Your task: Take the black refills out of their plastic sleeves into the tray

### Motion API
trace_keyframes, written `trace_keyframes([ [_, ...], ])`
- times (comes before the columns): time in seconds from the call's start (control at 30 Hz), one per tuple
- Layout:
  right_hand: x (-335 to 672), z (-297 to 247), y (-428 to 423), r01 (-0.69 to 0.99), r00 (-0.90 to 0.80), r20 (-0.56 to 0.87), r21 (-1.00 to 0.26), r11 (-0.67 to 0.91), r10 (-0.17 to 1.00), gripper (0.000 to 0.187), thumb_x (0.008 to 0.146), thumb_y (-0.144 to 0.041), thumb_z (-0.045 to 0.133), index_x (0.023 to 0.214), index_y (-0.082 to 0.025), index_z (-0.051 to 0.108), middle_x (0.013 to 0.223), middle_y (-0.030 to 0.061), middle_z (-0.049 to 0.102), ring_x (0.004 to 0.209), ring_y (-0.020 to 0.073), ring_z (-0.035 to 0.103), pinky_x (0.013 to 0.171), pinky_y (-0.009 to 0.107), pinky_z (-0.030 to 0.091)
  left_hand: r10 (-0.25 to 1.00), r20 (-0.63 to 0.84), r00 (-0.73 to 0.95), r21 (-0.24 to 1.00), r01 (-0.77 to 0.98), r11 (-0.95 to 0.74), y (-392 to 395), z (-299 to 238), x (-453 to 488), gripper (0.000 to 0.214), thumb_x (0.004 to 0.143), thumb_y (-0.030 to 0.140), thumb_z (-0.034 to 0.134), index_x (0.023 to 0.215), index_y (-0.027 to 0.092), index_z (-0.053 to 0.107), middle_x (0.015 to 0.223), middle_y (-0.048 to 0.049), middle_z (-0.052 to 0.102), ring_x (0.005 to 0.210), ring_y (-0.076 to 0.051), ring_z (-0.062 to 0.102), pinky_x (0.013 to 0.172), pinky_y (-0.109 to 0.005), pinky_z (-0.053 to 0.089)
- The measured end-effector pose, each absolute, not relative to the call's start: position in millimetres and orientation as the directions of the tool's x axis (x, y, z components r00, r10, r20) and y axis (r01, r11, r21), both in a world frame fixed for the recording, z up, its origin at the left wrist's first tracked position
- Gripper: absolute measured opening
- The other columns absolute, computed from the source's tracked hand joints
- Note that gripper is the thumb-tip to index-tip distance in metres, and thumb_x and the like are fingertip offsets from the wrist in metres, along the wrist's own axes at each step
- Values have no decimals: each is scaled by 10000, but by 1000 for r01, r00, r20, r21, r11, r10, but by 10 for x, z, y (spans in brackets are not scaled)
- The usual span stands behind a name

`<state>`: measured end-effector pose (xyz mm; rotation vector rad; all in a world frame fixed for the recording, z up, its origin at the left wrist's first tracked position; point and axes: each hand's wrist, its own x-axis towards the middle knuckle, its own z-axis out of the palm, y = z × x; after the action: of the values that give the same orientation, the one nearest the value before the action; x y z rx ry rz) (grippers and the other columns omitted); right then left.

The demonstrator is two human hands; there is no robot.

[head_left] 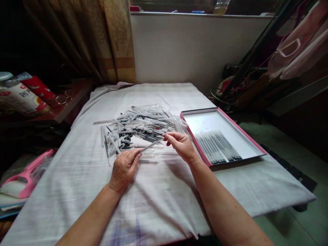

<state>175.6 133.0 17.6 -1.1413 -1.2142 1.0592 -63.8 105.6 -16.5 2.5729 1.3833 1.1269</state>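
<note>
One slim pen (151, 145) is held slantwise between my two hands, above the near edge of a loose heap. My left hand (126, 166) is closed on its lower end, and the fingertips of my right hand (180, 143) pinch its upper end. The heap of pen parts (146, 119) holds clear barrels, dark refills and small black caps, lying in many directions. To the right, a shallow box (241, 135) with a pink rim and white inside contains a row of pens (216, 147) laid side by side, their dark ends toward me.
A pale cloth (84, 171) covers the table. At the left stand a jar (20, 95) and a brown side table with a pair of glasses (61, 99). A pink tape dispenser (27, 176) lies low at the left. A curtain (112, 41) hangs behind.
</note>
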Motion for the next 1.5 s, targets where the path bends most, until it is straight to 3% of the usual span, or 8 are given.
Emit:
trace_keyframes([
  [0.13, 1564, 41, 1283, 195, -27, 219, -956, 220, 975, 346, 835, -466, 595, 881, -164, 759, 722, 58, 726, 566, 139, 608, 533, 262, 497, 730, 578, 365, 321, 721, -614, 1038, -147, -623, 240, 978, 304, 477, 1092, 181, 648, 944, -59, 747, 843, -212, 678, 774, -339, 488],
  [0.33, 1498, 20, 1207, 468, -136, 436, -763, 446, 890, 349, 952, -335, 442, 1072, -172, 726, 891, 89, 748, 715, 165, 672, 702, 288, 532, 736, 583, 343, 324, 733, -598, 1036, -170, -631, 243, 981, 308, 463, 1083, 186, 646, 941, -64, 748, 836, -213, 684, 759, -337, 493],
  [0.73, 1508, 19, 1172, 598, -387, 469, -527, 603, 794, 496, 1027, -298, 220, 1121, -163, 688, 962, 92, 741, 824, 178, 675, 747, 289, 525, 744, 560, 365, 342, 716, -609, 1024, -177, -642, 246, 976, 292, 463, 1098, 182, 645, 983, -71, 752, 877, -226, 691, 792, -359, 509],
  [0.9, 1581, 80, 1351, 759, -256, 391, -486, 435, 884, 368, 1003, -304, 361, 1036, -194, 709, 915, 62, 741, 857, 172, 679, 765, 257, 490, 777, 549, 308, 390, 728, -564, 1050, -188, -661, 266, 974, 315, 442, 1074, 180, 648, 904, -70, 751, 833, -230, 694, 758, -358, 517],
  [1.03, 1584, 146, 1602, 908, -173, 286, -325, 266, 942, 268, 955, -302, 478, 1048, -249, 723, 1056, 52, 722, 899, 185, 675, 724, 254, 475, 822, 513, 249, 479, 711, -514, 1071, -177, -679, 258, 962, 315, 442, 1086, 199, 636, 849, -42, 751, 827, -210, 700, 763, -331, 526],
  [1.27, 1450, 201, 1853, 960, -246, 100, -110, 256, 964, 277, 934, -295, 491, 956, -249, 763, 1055, 99, 705, 893, 222, 679, 677, 283, 486, 829, 514, 221, 511, 698, -502, 1078, -150, -675, 234, 951, 311, 462, 1077, 210, 632, 824, -26, 756, 809, -198, 709, 759, -317, 529],
  [1.4, 1418, 213, 1868, 964, -221, 87, -133, 231, 971, 238, 918, -236, 504, 958, -211, 737, 1040, 134, 704, 890, 237, 681, 707, 303, 494, 821, 525, 222, 493, 707, -507, 1080, -158, -677, 234, 951, 311, 473, 1076, 199, 636, 846, -38, 757, 818, -204, 710, 751, -320, 530],
  [1.5, 1467, 210, 1807, 931, -188, 163, -286, 228, 969, 198, 898, -205, 519, 975, -197, 701, 972, 116, 724, 853, 230, 678, 732, 319, 493, 813, 534, 233, 477, 711, -517, 1078, -166, -683, 241, 954, 310, 477, 1092, 197, 639, 878, -46, 757, 832, -208, 710, 754, -322, 532],
])
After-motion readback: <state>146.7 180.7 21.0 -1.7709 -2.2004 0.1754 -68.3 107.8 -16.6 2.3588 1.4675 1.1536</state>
